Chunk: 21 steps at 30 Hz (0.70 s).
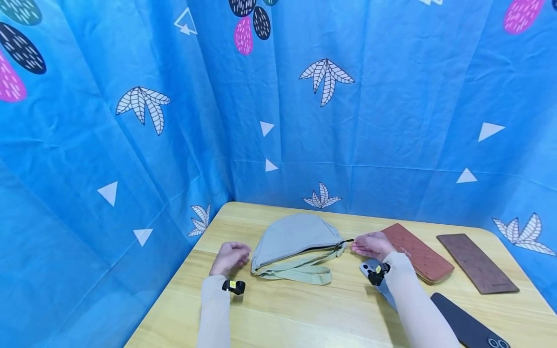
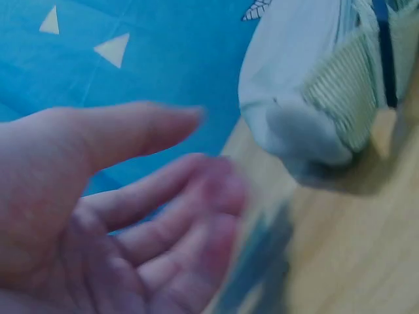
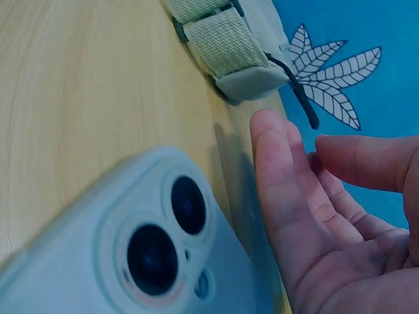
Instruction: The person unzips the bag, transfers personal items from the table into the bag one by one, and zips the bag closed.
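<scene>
A pale grey half-moon bag (image 1: 296, 234) lies on the table, its light green strap (image 1: 311, 274) looped in front. My right hand (image 1: 372, 245) is at the bag's right end, thumb and fingers apart. Just beyond the fingertips, the black zipper pull (image 3: 306, 108) sticks out untouched from the bag's end. Off the bag's left end hovers my left hand (image 1: 230, 257), fingers loosely bent and holding nothing; the left wrist view shows it blurred. Below the right hand is a light blue phone (image 3: 72, 248) with its camera lenses up, partly hidden by the forearm in the head view.
A reddish-brown wallet (image 1: 417, 251) lies right of the right hand, with a flat dark brown wallet (image 1: 477, 265) farther right. Nearer the front is a dark phone (image 1: 463, 316), partly behind the right sleeve. Blue patterned curtain (image 1: 391, 106) hangs behind and left of the wooden table (image 1: 300, 319).
</scene>
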Motion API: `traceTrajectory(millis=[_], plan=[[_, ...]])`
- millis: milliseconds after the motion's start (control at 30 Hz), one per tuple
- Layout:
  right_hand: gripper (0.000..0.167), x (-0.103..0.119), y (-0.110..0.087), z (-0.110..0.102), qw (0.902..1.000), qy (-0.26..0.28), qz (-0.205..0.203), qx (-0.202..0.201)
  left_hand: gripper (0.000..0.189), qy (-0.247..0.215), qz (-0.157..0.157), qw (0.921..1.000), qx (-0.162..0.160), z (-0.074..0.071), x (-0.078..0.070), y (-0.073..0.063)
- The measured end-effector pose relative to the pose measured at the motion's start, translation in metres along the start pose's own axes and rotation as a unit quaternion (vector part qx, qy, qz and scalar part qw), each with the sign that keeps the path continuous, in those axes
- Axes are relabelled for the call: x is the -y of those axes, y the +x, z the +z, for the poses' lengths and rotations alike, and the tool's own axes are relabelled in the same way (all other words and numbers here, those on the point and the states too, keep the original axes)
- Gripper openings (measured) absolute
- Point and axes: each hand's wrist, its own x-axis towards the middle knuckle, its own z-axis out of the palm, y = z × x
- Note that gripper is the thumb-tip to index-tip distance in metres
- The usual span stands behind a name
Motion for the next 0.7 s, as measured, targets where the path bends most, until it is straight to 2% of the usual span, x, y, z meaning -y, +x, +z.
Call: traceTrajectory(millis=[67, 133, 200, 267, 333, 367, 467, 567, 667, 700], plan=[[0.047, 0.0, -0.002, -0.003, 1.0, 0.0, 0.001, -0.005, 0.025, 0.008, 0.032, 0.9988, -0.037, 0.003, -0.007, 0.0], [0.046, 0.0, -0.002, -0.005, 0.9999, 0.006, 0.003, -0.01, 0.023, 0.038, 0.07, 0.9951, -0.059, 0.007, -0.014, 0.001], [0.047, 0.0, -0.003, -0.007, 0.9999, 0.006, 0.0, -0.012, 0.02, 0.085, 0.107, 0.9887, -0.061, 0.014, -0.022, 0.002], [0.047, 0.001, -0.003, -0.007, 0.9998, 0.006, -0.002, -0.019, 0.016, 0.147, 0.148, 0.977, -0.046, 0.021, -0.028, 0.005], [0.048, 0.001, -0.004, -0.007, 0.9997, 0.001, -0.004, -0.024, 0.014, 0.211, 0.187, 0.9593, -0.018, 0.029, -0.032, 0.008], [0.049, 0.001, -0.004, -0.007, 0.9996, -0.003, -0.005, -0.027, 0.014, 0.245, 0.204, 0.9478, -0.002, 0.033, -0.033, 0.009], [0.049, 0.001, -0.006, -0.008, 0.9992, -0.012, -0.002, -0.038, 0.017, 0.332, 0.251, 0.9079, 0.048, 0.044, -0.034, 0.01], [0.049, -0.001, -0.008, -0.007, 0.9988, -0.019, 0.001, -0.045, 0.023, 0.404, 0.282, 0.8664, 0.08, 0.051, -0.035, 0.007], [0.048, -0.001, -0.009, -0.007, 0.9986, -0.022, 0.001, -0.048, 0.025, 0.444, 0.3, 0.8394, 0.094, 0.055, -0.035, 0.005], [0.049, -0.002, -0.01, -0.007, 0.9987, -0.024, -0.001, -0.046, 0.024, 0.453, 0.3, 0.8338, 0.095, 0.056, -0.035, 0.004]])
